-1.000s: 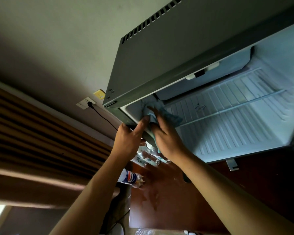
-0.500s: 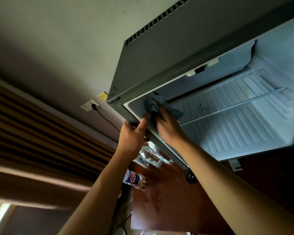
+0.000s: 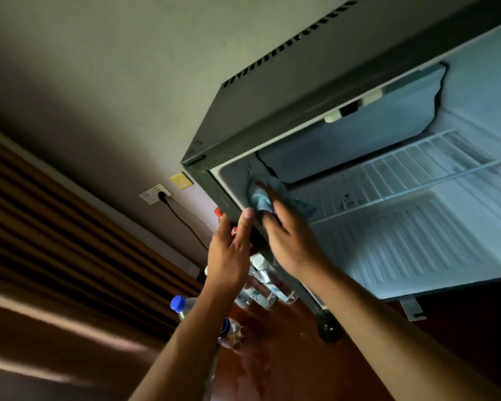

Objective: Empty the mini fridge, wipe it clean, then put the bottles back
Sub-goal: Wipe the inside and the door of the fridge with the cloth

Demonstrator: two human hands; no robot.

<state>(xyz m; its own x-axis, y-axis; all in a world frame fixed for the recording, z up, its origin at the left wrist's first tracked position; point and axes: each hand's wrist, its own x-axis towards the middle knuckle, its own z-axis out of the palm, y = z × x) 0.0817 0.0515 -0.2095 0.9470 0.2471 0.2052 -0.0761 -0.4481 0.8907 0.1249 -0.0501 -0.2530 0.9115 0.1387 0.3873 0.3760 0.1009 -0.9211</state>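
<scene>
The dark mini fridge (image 3: 287, 91) stands open, and no bottles show on its white wire shelf (image 3: 417, 180). My right hand (image 3: 289, 241) presses a blue cloth (image 3: 262, 199) with straight fingers against the inner left wall near the front edge. Outside, my left hand (image 3: 229, 256) rests on the fridge's left front edge, fingers extended, thumb on the rim. Clear water bottles (image 3: 269, 287) stand on the wooden surface beside the fridge, partly hidden by my arms. A blue-capped bottle (image 3: 182, 305) stands nearer, and a red-capped bottle (image 3: 219, 212) shows behind my left hand.
The reddish wooden tabletop (image 3: 287, 366) carries the fridge and bottles. A wall socket (image 3: 155, 193) with a black cable and a yellow plate (image 3: 181, 180) sit on the wall at left. Brown striped curtains (image 3: 55, 227) hang along the left. A metal hinge bracket (image 3: 412, 309) juts below the fridge.
My right hand has slid the cloth a little up the inner left wall. The left hand stays on the fridge's edge. The camera view has shifted, so the fridge appears further right.
</scene>
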